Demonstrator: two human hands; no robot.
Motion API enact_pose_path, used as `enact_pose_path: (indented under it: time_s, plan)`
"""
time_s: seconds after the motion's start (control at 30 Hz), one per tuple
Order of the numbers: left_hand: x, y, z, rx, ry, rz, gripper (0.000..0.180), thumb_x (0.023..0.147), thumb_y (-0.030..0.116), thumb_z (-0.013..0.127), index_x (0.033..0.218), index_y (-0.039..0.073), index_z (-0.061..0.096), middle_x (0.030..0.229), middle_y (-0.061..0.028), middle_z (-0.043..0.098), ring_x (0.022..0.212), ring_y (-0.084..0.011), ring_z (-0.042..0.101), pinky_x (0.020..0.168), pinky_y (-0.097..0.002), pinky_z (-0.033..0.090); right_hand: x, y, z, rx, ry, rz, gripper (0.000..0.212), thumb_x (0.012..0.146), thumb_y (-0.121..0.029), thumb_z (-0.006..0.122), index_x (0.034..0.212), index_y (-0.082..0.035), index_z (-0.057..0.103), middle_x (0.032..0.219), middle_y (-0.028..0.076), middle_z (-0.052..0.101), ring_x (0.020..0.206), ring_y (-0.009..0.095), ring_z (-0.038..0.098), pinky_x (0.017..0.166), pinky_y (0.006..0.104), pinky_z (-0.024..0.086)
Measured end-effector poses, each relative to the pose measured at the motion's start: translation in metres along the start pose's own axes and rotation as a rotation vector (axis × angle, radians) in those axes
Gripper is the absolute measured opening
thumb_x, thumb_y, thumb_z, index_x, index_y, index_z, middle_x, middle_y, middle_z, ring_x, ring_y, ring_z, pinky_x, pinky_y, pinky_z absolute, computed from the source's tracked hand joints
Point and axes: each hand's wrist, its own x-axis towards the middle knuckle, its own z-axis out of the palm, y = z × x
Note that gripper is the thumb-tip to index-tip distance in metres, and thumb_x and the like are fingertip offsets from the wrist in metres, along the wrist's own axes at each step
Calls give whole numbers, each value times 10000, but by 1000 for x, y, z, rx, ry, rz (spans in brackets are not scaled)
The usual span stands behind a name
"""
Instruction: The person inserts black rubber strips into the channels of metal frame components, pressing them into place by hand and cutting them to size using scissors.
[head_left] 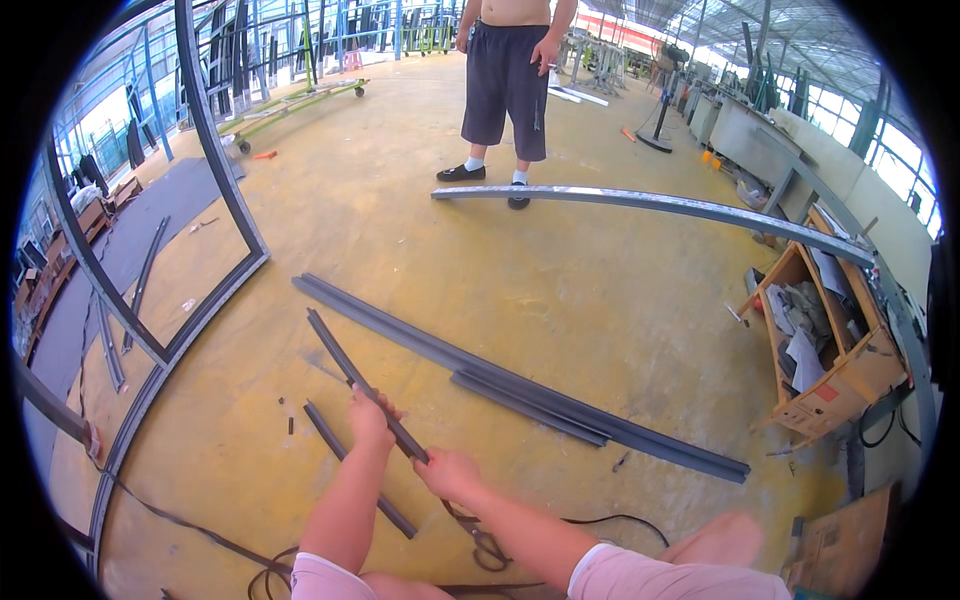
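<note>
Head view: both hands [452, 475] clasp a strip [333, 349]; long bar [425, 344] beyond, scissors [482, 537] nearby.

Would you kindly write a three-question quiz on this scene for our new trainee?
1. True or false: the left hand and the right hand grip the same dark strip.
2. What colour are the socks of the standing person? A) red B) white C) green
3. Fill in the blank: the open wooden cabinet stands toward the picture's ____ side.

Key: 1. True; 2. B; 3. right.
</note>
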Motion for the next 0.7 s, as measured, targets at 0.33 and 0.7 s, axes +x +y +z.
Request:
enact_pose_path:
  time_s: [0.33, 0.7]
  plan:
    - [42, 21, -23, -63, -5, 104, 138, 1024, 283, 419, 959, 230, 528, 599, 14, 431, 487, -160, 437, 411, -332, 342, -12, 92, 52, 195, 31, 81, 418, 919, -453, 531, 989, -79, 703, 885, 196, 699, 822, 378, 679, 736, 469, 523]
    - [48, 65, -57, -179, 205, 176, 435, 1071, 407, 316, 903, 33, 463, 719, -73, 496, 544, -210, 476, 505, -373, 456, -48, 213, 29, 354, -107, 363, 364, 933, -357, 557, 883, -16, 674, 638, 63, 629, 605, 169, 583, 615, 332, 468]
